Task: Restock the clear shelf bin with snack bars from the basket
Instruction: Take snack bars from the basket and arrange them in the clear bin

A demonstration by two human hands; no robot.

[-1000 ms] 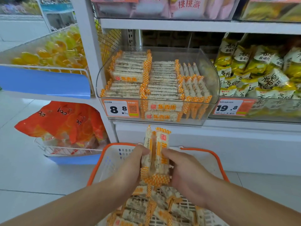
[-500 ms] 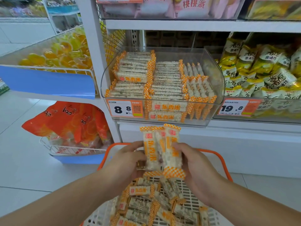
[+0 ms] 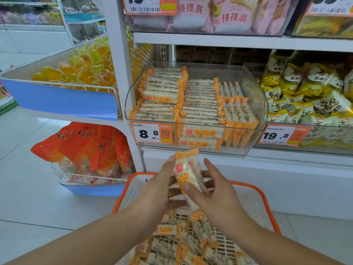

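Small bundle of white puffed-rice snack bars in orange-checked wrappers (image 3: 186, 175): gripped between left hand (image 3: 162, 185) and right hand (image 3: 215, 190), long axis upright, tilted left. Held above orange-rimmed white plastic basket (image 3: 266, 199), just below front lip of clear plastic shelf bin (image 3: 254, 96). Bin directly ahead and upward; open room along right-rear wall.

Two bare forearms enter from the near edge; no sleeves, watch or rings show; left hand (image 3: 159, 185) and right hand (image 3: 216, 196) ungloved, nails short.
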